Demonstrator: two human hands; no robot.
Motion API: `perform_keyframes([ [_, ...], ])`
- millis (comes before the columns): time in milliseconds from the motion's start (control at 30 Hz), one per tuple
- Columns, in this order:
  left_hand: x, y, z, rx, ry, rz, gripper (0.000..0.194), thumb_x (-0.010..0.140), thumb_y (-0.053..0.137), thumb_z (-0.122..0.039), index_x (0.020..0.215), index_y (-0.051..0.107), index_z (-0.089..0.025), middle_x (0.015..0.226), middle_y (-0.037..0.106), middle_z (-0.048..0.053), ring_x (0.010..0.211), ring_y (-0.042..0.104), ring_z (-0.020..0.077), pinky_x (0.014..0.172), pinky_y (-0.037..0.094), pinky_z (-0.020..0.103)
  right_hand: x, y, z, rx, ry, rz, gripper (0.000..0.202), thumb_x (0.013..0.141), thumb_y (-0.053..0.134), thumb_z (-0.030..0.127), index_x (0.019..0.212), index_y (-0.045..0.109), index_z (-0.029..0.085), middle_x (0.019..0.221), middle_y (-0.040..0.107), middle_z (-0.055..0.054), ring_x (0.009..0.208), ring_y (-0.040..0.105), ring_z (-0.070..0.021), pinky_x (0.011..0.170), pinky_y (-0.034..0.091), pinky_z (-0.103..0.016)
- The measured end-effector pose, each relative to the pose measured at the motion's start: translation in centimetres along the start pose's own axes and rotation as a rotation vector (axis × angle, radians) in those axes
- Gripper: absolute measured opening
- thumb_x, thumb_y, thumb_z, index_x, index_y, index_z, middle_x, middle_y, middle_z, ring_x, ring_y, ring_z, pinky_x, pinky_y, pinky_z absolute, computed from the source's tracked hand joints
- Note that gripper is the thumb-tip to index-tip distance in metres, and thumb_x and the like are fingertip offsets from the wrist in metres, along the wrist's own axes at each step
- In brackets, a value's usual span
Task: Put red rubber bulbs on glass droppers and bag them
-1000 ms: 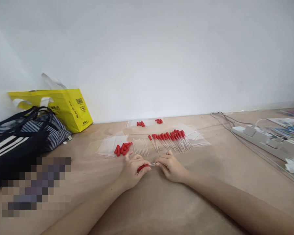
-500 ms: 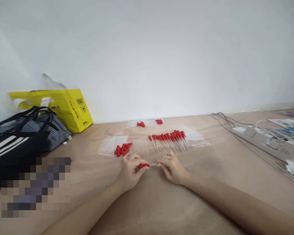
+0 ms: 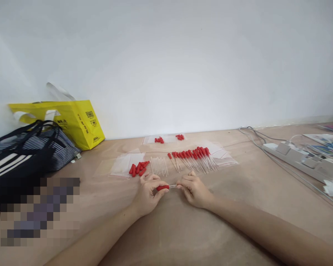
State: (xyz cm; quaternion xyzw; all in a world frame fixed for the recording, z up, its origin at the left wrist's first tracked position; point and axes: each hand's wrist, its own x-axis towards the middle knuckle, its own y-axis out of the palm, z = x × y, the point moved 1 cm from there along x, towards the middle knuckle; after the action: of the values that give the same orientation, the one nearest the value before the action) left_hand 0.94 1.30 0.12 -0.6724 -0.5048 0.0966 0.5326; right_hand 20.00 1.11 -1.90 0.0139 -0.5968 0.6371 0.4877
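Between thumb and fingers, my left hand (image 3: 149, 193) pinches a red rubber bulb (image 3: 162, 188). A clear glass dropper tube (image 3: 172, 186) runs from the bulb's mouth to my right hand (image 3: 193, 190), whose closed fingertips grip it and hide its far end. Just beyond my left hand lie several loose red bulbs (image 3: 138, 169) on clear plastic bags (image 3: 120, 165). Beside them is a row of bare glass tubes (image 3: 159, 166). Farther right, several droppers with red bulbs (image 3: 192, 158) lie side by side in a row.
Against the wall lies another clear bag (image 3: 169, 139) with small red bulbs. More plastic bags (image 3: 224, 158) lie behind the droppers. A yellow bag (image 3: 83, 123) and a dark striped bag (image 3: 19, 170) stand at left. A white power strip (image 3: 299, 162) with cables is at right.
Both hands keep nearly the same place and the same grips. The view has shifted very slightly, and the right hand sits a touch higher.
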Motion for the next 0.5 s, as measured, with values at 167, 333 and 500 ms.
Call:
perform_keyframes([
  [167, 0.2, 0.1, -0.4, 0.001, -0.023, -0.005, 0.014, 0.077, 0.051, -0.031, 0.08, 0.063, -0.025, 0.074, 0.064, -0.002, 0.079, 0.054, 0.017, 0.094, 0.016, 0.047, 0.2, -0.2, 0.2, -0.012, 0.02, 0.007, 0.023, 0.087, 0.033, 0.018, 0.08, 0.055, 0.017, 0.065, 0.057, -0.001, 0.06, 0.048, -0.0114, 0.064, 0.025, -0.026],
  [333, 0.3, 0.5, -1.2, -0.029, -0.024, 0.018, 0.018, 0.08, 0.048, -0.031, 0.073, 0.065, -0.028, 0.068, 0.065, -0.004, 0.075, 0.055, 0.016, 0.094, 0.016, 0.048, 0.2, 0.4, 0.7, -0.06, -0.052, 0.009, 0.027, 0.088, 0.031, 0.02, 0.078, 0.056, 0.016, 0.065, 0.057, -0.003, 0.061, 0.047, -0.012, 0.064, 0.024, -0.027],
  [500, 0.4, 0.6, -0.9, -0.181, -0.129, -0.008, 0.024, 0.079, 0.048, -0.035, 0.068, 0.065, -0.022, 0.068, 0.067, -0.001, 0.069, 0.058, 0.0155, 0.082, 0.036, 0.038, 0.1, 0.5, 0.5, -0.064, -0.067, -0.014, 0.026, 0.089, 0.035, 0.025, 0.084, 0.058, 0.017, 0.068, 0.06, -0.002, 0.063, 0.048, -0.0117, 0.066, 0.024, -0.028],
])
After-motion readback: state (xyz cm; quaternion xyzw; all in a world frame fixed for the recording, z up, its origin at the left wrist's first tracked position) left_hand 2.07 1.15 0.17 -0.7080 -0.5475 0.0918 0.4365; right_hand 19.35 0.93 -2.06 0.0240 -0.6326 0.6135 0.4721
